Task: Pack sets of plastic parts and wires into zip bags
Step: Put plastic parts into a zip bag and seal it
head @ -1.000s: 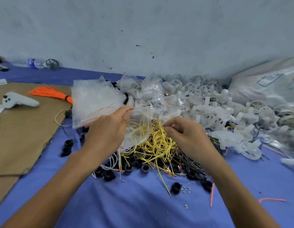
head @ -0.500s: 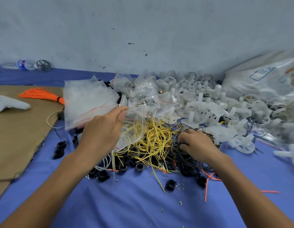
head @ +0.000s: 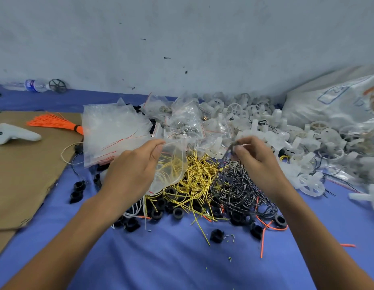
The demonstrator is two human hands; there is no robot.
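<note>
Over the left edge of the yellow wire pile (head: 194, 178) hangs a clear zip bag (head: 173, 170), its top pinched between the thumb and forefinger of the left hand (head: 133, 170). Yellow strands show through the film; I cannot tell whether they lie inside the bag or only behind it. Above the pile's right edge, the right hand (head: 257, 162) has its fingertips closed on a thin dark wire (head: 230, 147). The wire is raised over the black wire tangle (head: 238, 187), which lies just right of the pile, and it is not yet at the bag's mouth.

Black plastic rings (head: 177, 212) are scattered along the pile's near side on the blue cloth (head: 182, 264). White plastic wheels (head: 265, 130) are heaped behind and to the right of the pile. A stack of empty zip bags (head: 112, 130) sits behind and to its left, with cardboard (head: 25, 174) and an orange wire bundle (head: 54, 122) further left.

The likeliest trouble is at the bag's mouth. It is gripped at one spot only and looks nearly flat, so the wire could catch on the lip or slide down the outside. The wire's lower end may also be hooked in the tangle and drag extra strands along, spoiling the set. A springy wire held only by the fingertips could flick free.
</note>
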